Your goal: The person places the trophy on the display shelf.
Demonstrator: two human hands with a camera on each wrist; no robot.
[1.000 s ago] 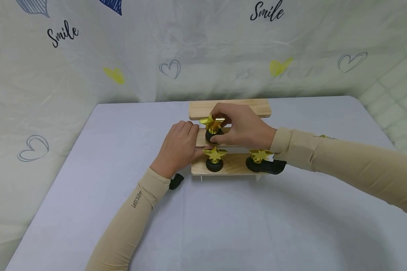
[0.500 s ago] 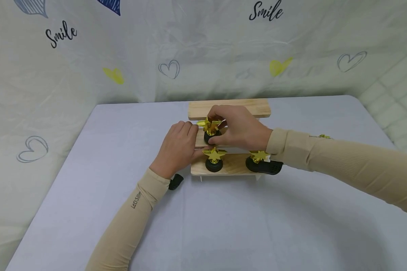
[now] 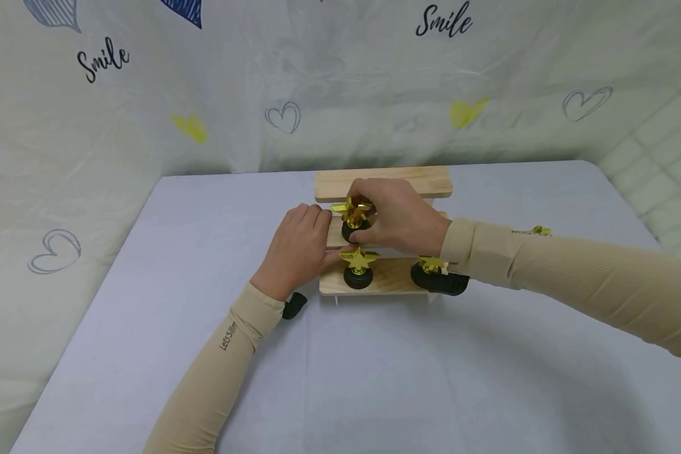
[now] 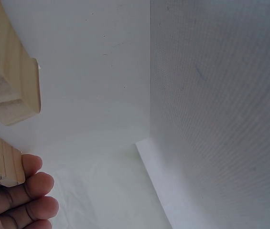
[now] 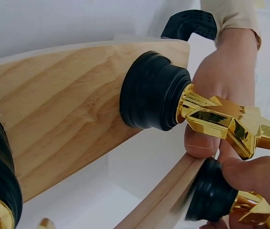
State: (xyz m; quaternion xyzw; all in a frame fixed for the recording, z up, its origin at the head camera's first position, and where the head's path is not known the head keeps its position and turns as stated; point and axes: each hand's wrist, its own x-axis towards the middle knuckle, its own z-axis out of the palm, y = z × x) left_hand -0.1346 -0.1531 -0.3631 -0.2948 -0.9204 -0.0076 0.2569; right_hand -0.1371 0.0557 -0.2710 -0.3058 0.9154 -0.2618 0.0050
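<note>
My right hand (image 3: 405,214) pinches a small gold star trophy (image 3: 352,214) with a round black base, at the left end of the middle step of a wooden display stand (image 3: 397,277). In the right wrist view this trophy's base (image 5: 211,191) is on or close against the middle board; contact is unclear. My left hand (image 3: 297,249) grips the left end of that board, and the left wrist view shows its fingertips (image 4: 41,183) curled at the board's end (image 4: 5,160). On the front step stand a left star trophy (image 3: 359,261) and a right one (image 3: 430,265), the latter partly hidden by my right wrist.
The stand's rear board (image 3: 383,183) lies highest and farthest back. A gold piece (image 3: 541,230) shows behind my right sleeve, mostly hidden. White cloth covers the table (image 3: 374,372), and a printed curtain (image 3: 340,75) hangs behind it. Black wrist cameras sit under both wrists.
My right hand and its trophy have shifted slightly left and toward the front, the trophy lowering a little at the middle board. My left hand keeps its place.
</note>
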